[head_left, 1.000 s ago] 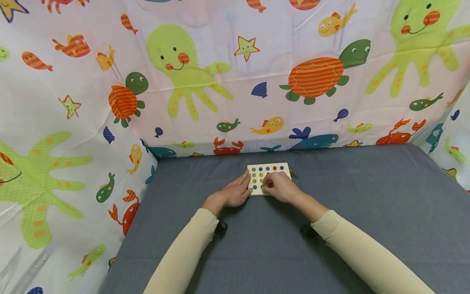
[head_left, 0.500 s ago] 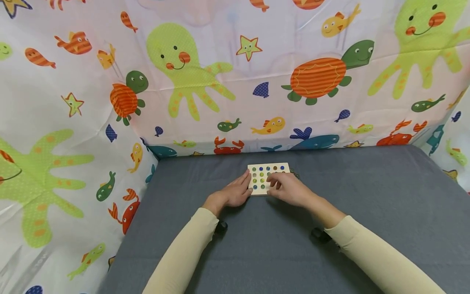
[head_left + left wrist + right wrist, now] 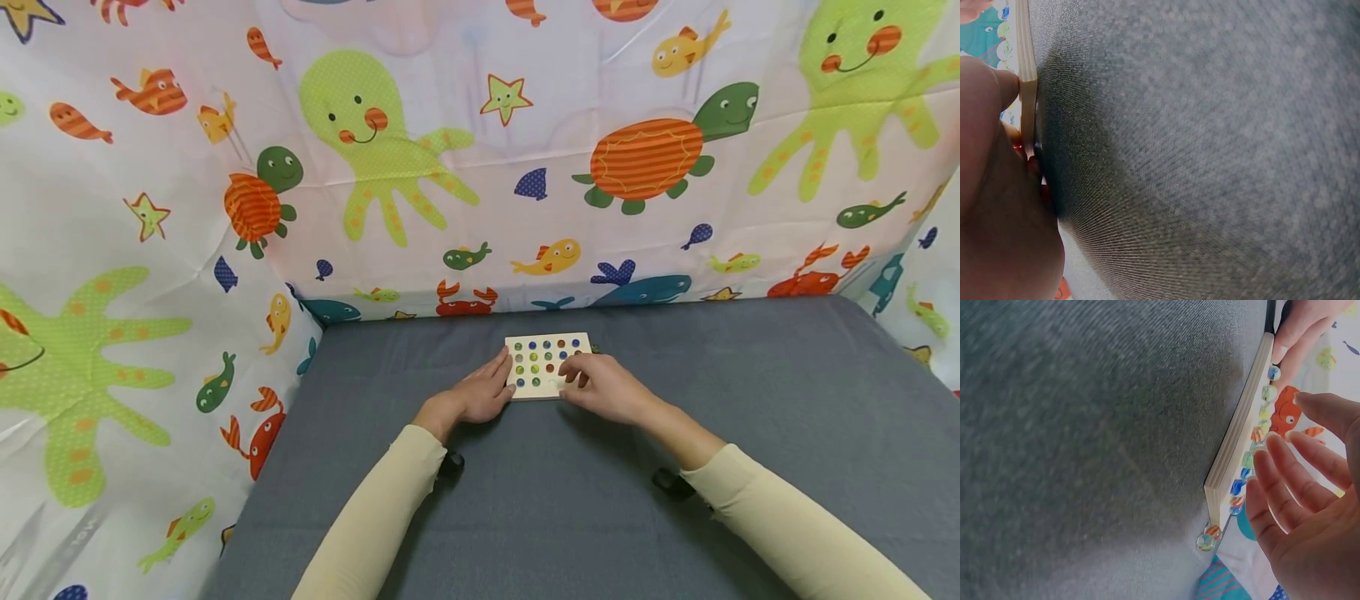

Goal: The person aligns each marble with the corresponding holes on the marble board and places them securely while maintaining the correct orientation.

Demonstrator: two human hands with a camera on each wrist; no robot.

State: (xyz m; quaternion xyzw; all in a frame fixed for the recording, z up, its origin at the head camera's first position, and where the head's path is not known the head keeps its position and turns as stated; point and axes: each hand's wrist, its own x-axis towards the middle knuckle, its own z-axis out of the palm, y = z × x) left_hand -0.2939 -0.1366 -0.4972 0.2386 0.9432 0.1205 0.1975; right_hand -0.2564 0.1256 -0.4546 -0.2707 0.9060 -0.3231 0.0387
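A pale wooden board point(image 3: 528, 395) with rows of coloured glass marbles point(image 3: 534, 357) lies on the grey cloth. My left hand point(image 3: 483, 392) rests against its left side, fingers extended along the edge and thumb at the near corner. In the left wrist view, the thumb point(image 3: 1007, 87) touches the board's edge point(image 3: 1026, 94). My right hand point(image 3: 603, 387) hovers over the right part of the board, hiding some marbles. In the right wrist view, that hand's fingers point(image 3: 1297, 475) are relaxed and apart from the thumb, with nothing between them.
Loose marbles point(image 3: 1205, 541) lie on the cloth beyond the board's right side, mostly hidden by my right hand in the head view. Grey cloth point(image 3: 525, 500) covers the table. A printed curtain point(image 3: 450, 150) rises behind and at the sides.
My right hand has moved right across the board, its thumb and fingers parting. A green marble shows in the near row where they were, and a red one is uncovered. My left hand stays put.
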